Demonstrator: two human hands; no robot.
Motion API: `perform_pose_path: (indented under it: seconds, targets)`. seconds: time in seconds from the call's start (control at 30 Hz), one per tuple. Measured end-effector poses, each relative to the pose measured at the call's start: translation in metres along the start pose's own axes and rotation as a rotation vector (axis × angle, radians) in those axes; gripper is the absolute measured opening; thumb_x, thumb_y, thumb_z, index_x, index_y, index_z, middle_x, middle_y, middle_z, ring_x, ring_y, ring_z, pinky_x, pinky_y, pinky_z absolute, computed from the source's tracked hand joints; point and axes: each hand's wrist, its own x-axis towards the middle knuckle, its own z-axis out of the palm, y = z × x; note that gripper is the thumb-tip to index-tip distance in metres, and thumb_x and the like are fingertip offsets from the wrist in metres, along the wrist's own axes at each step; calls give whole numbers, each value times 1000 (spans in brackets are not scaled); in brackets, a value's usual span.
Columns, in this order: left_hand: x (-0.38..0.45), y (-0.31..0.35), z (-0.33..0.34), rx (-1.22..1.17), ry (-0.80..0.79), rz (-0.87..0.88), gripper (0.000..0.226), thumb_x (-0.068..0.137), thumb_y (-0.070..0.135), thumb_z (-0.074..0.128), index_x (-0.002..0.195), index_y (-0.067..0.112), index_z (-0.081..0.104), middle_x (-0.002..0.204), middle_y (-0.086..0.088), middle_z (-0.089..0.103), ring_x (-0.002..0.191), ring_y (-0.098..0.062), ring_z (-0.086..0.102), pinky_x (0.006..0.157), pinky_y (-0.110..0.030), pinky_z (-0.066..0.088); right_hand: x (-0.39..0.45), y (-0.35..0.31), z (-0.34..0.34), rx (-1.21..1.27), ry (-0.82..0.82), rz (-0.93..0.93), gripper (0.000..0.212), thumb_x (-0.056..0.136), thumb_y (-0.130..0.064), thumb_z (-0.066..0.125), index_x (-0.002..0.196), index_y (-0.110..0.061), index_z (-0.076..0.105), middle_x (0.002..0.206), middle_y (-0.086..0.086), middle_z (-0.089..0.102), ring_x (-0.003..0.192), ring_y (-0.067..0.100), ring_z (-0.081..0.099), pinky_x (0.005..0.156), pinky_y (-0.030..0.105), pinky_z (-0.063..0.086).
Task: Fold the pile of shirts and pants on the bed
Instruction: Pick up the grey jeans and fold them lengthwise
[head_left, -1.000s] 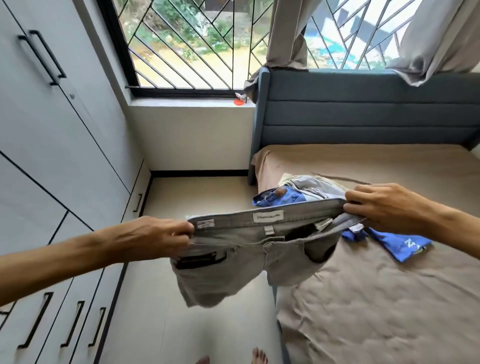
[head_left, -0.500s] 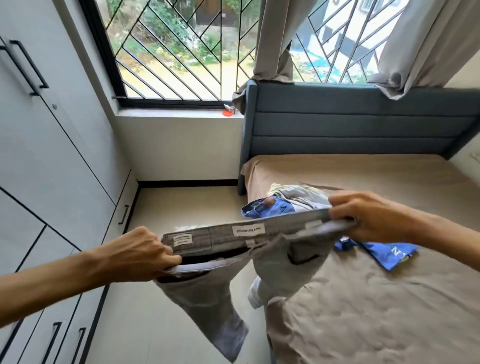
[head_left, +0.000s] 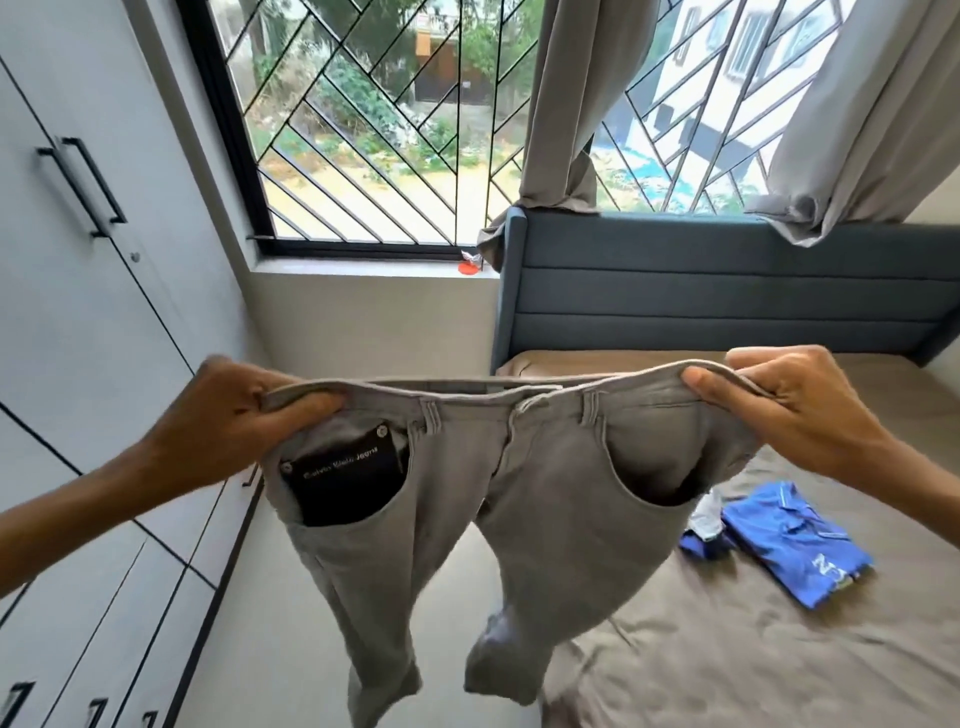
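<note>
Grey pants (head_left: 498, 499) held up at the waistband, left hand (head_left: 234, 421) pinching at 9 o'clock, right hand (head_left: 779, 410) at 3, legs dangling beside the bed (head_left: 753, 649). Not yet folded. Blue shirt (head_left: 789, 545) lying at 4 o'clock, seemingly folded. Raised and turned upright since the earlier frame, legs shaken out.

Pants (head_left: 519, 499) hang before the bed (head_left: 727, 649); wardrobe (head_left: 78, 364) left.

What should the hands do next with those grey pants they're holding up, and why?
Probably bring the two hands together, folding the grey denim pants in half, leg onto leg. The left hand and right hand each grip one end of the waistband, and both legs hang loose and apart above the floor, beside the tan bed.
</note>
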Motion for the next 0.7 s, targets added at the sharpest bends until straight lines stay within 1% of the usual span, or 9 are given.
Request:
perform_pose_path:
  seconds: [0.07,0.1,0.17,0.23,0.3,0.37,0.43,0.57,0.7]
  targets:
    - [16,-9,2,63,134,-45,24,88,46,79,76,25,82,61,4,68,53,-23,62,46,-36,47,11,-4,12,53,60,91,70,97,-41,71,45,-12,36,48,0,36,44,13,30,47,32,29]
    - [28,-17,9,119,186,-72,25,86,37,82,74,15,80,65,-4,66,58,-28,61,51,-39,46,21,-3,24,65,92,199,69,93,-39,75,44,-14,34,45,-3,33,44,9,27,45,28,25]
    - [52,-39,33,124,249,-228,29,85,23,85,68,6,69,72,-9,61,64,-23,56,55,-30,42,40,2,55,76,118,478,66,84,-39,82,42,-14,37,39,-9,29,43,7,27,42,25,24]
    - [70,-62,59,36,197,-498,26,81,24,82,73,5,66,77,-9,61,69,-17,56,59,-24,45,53,9,90,90,63,634,55,76,-34,77,40,-12,43,37,-9,31,46,10,35,44,31,30]
    - [66,-83,89,-15,14,-716,25,79,26,75,70,4,66,65,-7,60,63,-17,53,54,-24,42,54,7,122,63,-27,683,44,76,-27,70,43,-10,47,43,-3,39,51,17,44,47,30,32]
    - [45,-87,114,-58,-160,-865,21,79,20,74,62,14,63,57,-2,51,59,-16,46,52,-22,34,42,-3,143,73,-90,662,41,79,-26,67,47,-9,49,46,0,42,49,19,43,47,29,32]
    - [21,-73,135,-121,-205,-930,23,78,21,74,59,19,60,57,1,47,59,-15,42,54,-25,30,25,-18,152,112,-131,604,44,84,-28,67,49,-7,50,48,1,42,49,19,40,48,32,33]
    - [-8,-29,184,-371,-18,-916,41,85,18,73,51,21,51,55,4,42,58,-13,38,58,-30,29,-2,-55,169,206,-292,408,51,94,-28,69,52,-11,44,53,1,43,55,15,40,58,38,32]
    - [-20,13,208,-387,57,-785,42,93,24,69,55,22,53,53,12,46,53,-6,41,50,-26,36,-14,-79,184,222,-294,174,47,94,-27,67,57,-15,43,61,0,46,62,19,43,62,33,27]
